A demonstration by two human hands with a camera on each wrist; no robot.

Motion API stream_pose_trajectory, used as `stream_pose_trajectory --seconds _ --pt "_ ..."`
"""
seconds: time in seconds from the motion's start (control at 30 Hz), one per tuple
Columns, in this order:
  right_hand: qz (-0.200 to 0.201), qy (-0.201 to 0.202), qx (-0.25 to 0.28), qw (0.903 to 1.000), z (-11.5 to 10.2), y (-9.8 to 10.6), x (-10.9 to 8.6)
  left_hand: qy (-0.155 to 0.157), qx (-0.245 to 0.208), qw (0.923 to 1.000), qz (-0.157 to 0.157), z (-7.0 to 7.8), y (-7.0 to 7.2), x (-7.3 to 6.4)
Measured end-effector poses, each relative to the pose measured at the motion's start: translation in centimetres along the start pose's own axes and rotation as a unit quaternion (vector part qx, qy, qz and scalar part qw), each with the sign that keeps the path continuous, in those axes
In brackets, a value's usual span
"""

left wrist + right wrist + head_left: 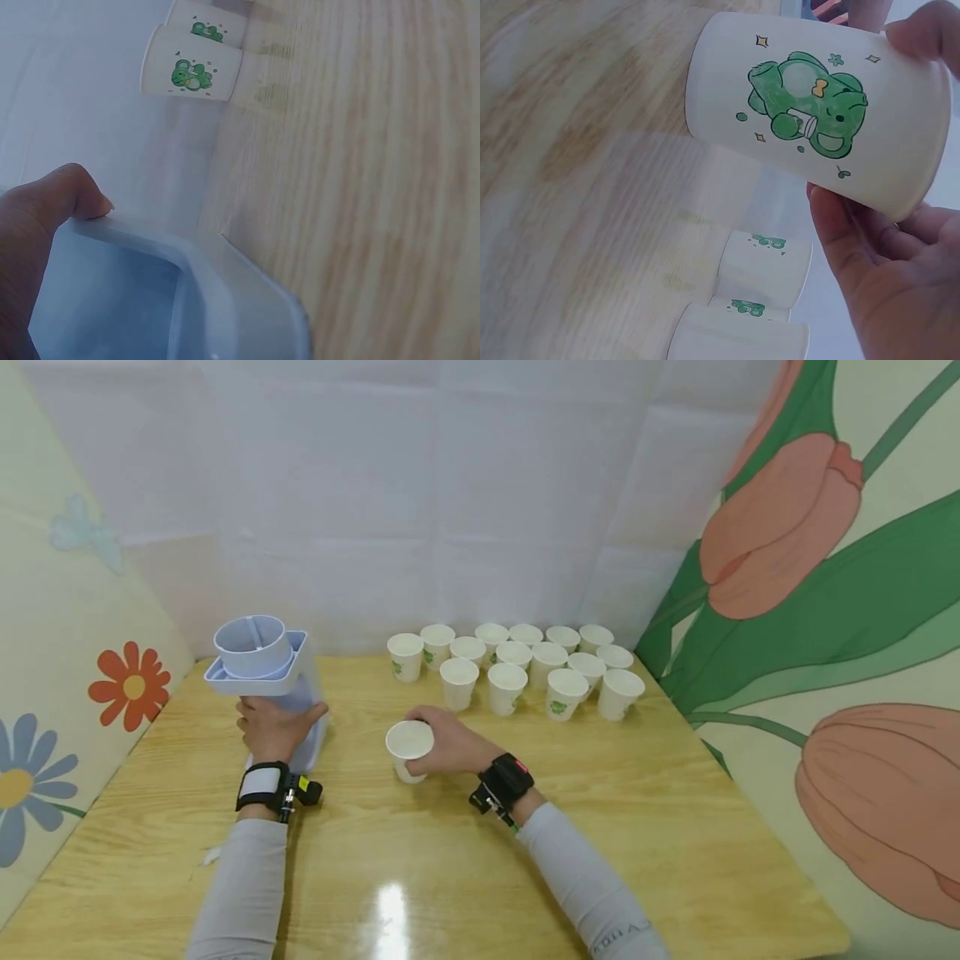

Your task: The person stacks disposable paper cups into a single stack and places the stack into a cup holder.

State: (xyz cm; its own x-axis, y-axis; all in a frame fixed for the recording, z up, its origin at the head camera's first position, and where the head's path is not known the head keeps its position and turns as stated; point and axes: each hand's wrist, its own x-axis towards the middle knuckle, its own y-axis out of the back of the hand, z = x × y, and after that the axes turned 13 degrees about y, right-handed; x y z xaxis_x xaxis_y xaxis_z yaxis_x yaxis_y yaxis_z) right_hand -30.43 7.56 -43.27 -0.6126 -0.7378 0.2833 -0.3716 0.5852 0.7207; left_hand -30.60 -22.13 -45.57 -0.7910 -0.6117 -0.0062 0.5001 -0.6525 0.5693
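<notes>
A pale blue plastic cup dispenser (306, 681), with a round tube on top, stands upright at the left of the table. My left hand (276, 727) grips its body, thumb on the right side and fingers at the left. The left wrist view shows the thumb on the edge of its hollow blue side (112, 289). In front of me my right hand (450, 745) holds a white paper cup (407, 745) from the right, thumb and fingers on opposite sides. A green bear print shows on this cup (727, 90) in the right wrist view. Its mouth faces up.
Several white paper cups (507, 687) stand upright in loose rows at the back right of the wooden table (480, 860). Behind them hangs a white sheet (420, 510). A small white scrap (212, 856) lies near my left forearm. Flower-painted walls flank both sides.
</notes>
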Motion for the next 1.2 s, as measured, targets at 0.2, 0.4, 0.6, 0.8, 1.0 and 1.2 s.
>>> stream_pose_trajectory --seconds 0.2,0.4,0.6,0.8,1.0,1.2 --pt "0.005 0.004 0.003 1.0000 -0.03 -0.05 -0.23 0.002 0.007 0.9999 -0.013 0.11 0.07 -0.04" --pt "0.003 0.007 0.008 0.9999 -0.12 -0.25 -0.37 0.009 0.012 0.9998 -0.012 -0.14 0.18 -0.31" --pt "0.006 0.000 0.005 1.0000 -0.16 -0.31 -0.48 0.001 0.014 0.9996 -0.024 0.00 0.26 -0.20" --pt "0.021 0.010 0.004 0.9997 -0.17 -0.24 -0.35 0.001 0.019 0.9996 -0.020 0.48 0.43 -0.33" --pt "0.022 0.006 0.004 0.9997 -0.26 -0.28 -0.37 0.009 0.023 0.9992 -0.031 0.75 0.61 -0.33" --pt "0.019 -0.004 0.018 0.9997 -0.14 -0.50 -0.59 0.017 0.024 0.9985 -0.046 0.66 0.84 -0.48"
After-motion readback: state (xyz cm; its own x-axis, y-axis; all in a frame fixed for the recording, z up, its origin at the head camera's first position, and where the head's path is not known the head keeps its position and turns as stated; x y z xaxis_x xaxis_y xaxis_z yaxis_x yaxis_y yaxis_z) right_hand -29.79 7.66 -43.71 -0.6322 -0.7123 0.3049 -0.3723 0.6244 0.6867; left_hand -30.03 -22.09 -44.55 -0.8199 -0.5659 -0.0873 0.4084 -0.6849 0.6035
